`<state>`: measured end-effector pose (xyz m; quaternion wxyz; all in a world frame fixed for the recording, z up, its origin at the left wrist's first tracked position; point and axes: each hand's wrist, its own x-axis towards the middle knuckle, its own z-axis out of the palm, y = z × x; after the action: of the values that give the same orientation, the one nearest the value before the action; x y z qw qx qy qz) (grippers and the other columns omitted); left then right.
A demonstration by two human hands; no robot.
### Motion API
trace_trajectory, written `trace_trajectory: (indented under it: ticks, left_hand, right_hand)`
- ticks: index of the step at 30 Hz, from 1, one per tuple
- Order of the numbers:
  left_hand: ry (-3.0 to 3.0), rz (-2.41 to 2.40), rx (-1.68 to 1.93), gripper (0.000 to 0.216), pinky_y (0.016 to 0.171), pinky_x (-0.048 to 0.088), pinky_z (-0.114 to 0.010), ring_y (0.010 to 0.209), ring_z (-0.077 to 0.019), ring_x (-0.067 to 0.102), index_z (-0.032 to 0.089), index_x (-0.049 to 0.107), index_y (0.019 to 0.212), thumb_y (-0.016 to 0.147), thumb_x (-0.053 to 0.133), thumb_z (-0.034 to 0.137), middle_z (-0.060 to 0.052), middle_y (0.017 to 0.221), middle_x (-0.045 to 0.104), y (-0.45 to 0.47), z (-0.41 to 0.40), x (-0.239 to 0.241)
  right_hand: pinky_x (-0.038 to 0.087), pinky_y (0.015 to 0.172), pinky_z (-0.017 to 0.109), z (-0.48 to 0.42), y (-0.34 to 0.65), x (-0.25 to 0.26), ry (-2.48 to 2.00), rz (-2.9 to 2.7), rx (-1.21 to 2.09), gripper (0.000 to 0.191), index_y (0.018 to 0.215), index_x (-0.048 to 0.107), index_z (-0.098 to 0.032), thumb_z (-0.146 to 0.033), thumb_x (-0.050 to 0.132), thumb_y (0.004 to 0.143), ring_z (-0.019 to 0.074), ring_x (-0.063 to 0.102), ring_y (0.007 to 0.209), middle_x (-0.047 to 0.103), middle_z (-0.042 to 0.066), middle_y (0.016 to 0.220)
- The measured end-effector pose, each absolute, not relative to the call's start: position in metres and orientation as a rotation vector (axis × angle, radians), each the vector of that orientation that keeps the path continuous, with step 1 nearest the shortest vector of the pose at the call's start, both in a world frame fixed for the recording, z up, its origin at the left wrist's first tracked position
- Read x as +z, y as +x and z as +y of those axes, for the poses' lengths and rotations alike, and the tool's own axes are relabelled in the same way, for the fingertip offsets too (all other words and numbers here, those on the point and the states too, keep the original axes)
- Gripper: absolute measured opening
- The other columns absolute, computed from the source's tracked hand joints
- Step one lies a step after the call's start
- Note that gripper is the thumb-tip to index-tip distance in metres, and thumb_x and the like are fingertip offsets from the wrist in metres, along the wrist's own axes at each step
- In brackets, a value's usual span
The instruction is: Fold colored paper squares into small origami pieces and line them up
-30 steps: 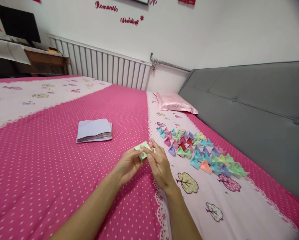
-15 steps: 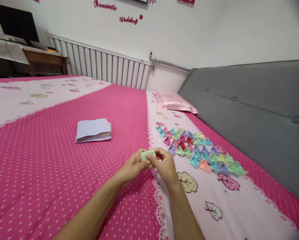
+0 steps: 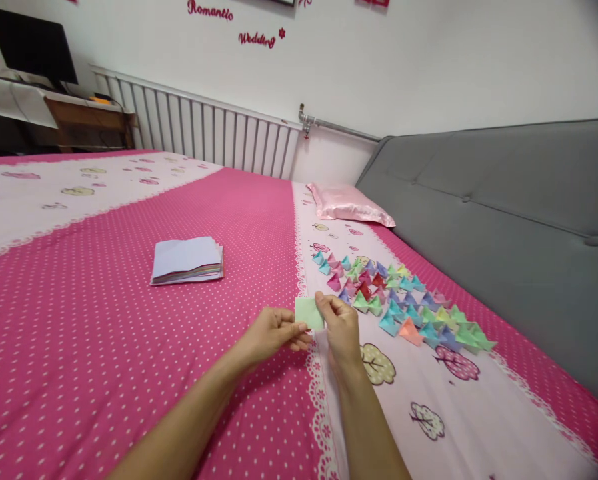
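A small pale green sheet of paper (image 3: 307,313), folded, is held up over the bed between my two hands. My right hand (image 3: 343,328) pinches its right side between thumb and fingers. At the lower left corner, my left hand (image 3: 271,335) has its thumb against the paper, the fingers curled beneath. To the right of my hands, several small folded paper boats (image 3: 389,323) stand close together in many colours. Farther off on the left lies a stack of paper (image 3: 187,257), white on top with coloured edges showing.
Under everything spreads a pink dotted bedspread (image 3: 103,320) with pale printed bands. A pink pillow (image 3: 349,203) rests near the grey padded headboard (image 3: 503,180). Beyond the bed are a white radiator (image 3: 199,120) and a desk (image 3: 86,123) with a monitor (image 3: 31,47).
The green paper has been turned and shows a larger face. My right hand has shifted slightly right to its side edge, and my left fingers have loosened and dropped below it.
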<state>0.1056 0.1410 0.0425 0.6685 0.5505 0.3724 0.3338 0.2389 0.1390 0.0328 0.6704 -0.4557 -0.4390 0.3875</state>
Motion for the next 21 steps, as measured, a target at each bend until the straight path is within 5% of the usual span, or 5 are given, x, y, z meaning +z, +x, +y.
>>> trace_trajectory:
  ticks: [21]
  left_hand:
    - [1.378,0.786,0.779,0.039,0.063,0.050,-0.029,0.059,-0.0157,0.063,0.009,0.061,0.068,0.064,0.064,0.048,-0.010,0.066,0.068,0.1048,0.1400,0.0418]
  right_hand:
    - [0.025,0.040,0.020,0.1377,0.2306,0.0299,-1.012,-0.815,0.855,0.037,0.050,0.045,-0.016,-0.043,0.068,0.063,0.0065,0.028,0.044,0.033,-0.008,0.046]
